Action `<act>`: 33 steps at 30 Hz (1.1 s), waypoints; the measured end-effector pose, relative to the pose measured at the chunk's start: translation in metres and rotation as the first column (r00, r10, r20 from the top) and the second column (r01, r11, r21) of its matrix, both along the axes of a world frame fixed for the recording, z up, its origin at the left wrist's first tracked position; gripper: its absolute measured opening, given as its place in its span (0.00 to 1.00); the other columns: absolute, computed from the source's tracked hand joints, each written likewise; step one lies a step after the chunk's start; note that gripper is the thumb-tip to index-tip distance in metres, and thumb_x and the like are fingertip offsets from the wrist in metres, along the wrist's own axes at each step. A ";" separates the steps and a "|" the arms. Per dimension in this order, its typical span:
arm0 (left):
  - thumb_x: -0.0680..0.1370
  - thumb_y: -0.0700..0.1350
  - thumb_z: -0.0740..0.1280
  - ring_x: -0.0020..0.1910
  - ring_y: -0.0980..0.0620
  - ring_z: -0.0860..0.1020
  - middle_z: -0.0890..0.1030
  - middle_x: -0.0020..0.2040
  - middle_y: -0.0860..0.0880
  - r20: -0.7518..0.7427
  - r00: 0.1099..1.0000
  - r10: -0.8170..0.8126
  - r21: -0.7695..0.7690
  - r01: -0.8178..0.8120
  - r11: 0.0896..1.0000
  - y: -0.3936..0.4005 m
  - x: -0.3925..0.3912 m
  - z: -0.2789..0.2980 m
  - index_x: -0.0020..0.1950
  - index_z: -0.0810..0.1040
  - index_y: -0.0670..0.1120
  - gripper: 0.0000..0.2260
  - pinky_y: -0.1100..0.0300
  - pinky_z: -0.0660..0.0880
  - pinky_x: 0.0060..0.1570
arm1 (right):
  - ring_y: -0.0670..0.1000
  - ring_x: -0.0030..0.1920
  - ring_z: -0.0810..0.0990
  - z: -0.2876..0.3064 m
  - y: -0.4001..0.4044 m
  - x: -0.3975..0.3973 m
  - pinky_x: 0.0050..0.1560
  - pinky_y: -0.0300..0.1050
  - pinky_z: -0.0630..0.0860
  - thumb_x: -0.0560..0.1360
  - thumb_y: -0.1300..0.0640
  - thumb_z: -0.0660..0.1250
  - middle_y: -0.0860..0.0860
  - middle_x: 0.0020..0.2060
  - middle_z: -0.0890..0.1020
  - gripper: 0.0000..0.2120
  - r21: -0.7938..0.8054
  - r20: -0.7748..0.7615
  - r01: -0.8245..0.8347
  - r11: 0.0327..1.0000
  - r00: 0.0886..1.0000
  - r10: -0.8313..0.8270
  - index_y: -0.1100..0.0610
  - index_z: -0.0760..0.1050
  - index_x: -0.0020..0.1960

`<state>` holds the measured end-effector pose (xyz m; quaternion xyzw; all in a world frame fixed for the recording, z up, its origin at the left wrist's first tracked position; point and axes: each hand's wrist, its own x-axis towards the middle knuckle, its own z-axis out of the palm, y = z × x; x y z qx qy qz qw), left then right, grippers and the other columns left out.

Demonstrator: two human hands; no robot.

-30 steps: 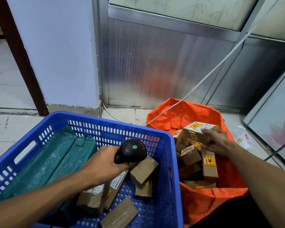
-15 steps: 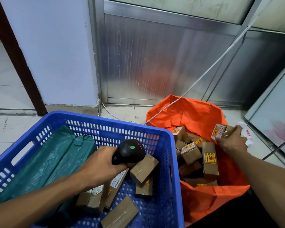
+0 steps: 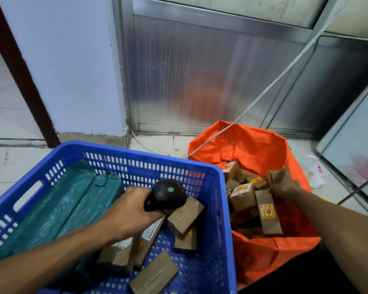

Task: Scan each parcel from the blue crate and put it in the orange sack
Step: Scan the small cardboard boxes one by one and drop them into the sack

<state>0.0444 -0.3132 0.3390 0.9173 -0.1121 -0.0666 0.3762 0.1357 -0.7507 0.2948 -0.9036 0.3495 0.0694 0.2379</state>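
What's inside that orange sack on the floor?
The orange sack holds a heap of small brown cardboard parcels, several with yellow-and-red stickers. The right hand rests among them, touching one parcel. Whatever lies beneath the top layer is covered.

Blue crate (image 3: 212, 183), perforated plastic, holds several brown taped cardboard parcels (image 3: 185, 217) lying loose at its right side, some tilted or overlapping, plus green plastic-wrapped packs (image 3: 57, 209) on the left. Orange sack (image 3: 253, 149) stands open just right of it, filled with small brown boxes (image 3: 242, 196) bearing yellow-red fragile stickers.
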 end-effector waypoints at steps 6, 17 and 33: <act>0.73 0.46 0.74 0.37 0.51 0.81 0.83 0.37 0.48 -0.003 1.000 -0.006 -0.008 0.006 1.000 -0.001 0.000 0.002 0.41 0.80 0.45 0.07 0.66 0.72 0.33 | 0.66 0.65 0.71 -0.004 -0.004 0.005 0.62 0.54 0.72 0.76 0.62 0.69 0.67 0.65 0.72 0.28 0.046 0.056 -0.037 0.998 0.998 0.035 0.56 0.66 0.74; 0.73 0.46 0.73 0.27 0.61 0.72 0.76 0.29 0.53 -0.005 1.000 -0.014 -0.005 0.014 1.000 -0.001 0.000 0.007 0.35 0.76 0.46 0.09 0.69 0.67 0.28 | 0.62 0.49 0.81 0.009 0.006 0.015 0.50 0.51 0.76 0.75 0.58 0.68 0.61 0.47 0.84 0.07 -0.109 -0.049 -0.280 0.954 0.960 0.276 0.61 0.82 0.44; 0.74 0.46 0.73 0.32 0.54 0.73 0.75 0.32 0.53 -0.042 0.997 0.070 0.047 -0.068 0.997 0.006 0.002 0.013 0.34 0.72 0.51 0.13 0.61 0.65 0.31 | 0.53 0.54 0.80 0.035 0.126 0.028 0.49 0.45 0.74 0.78 0.55 0.66 0.53 0.56 0.83 0.12 -0.239 -0.081 -0.743 0.625 0.656 0.750 0.57 0.82 0.58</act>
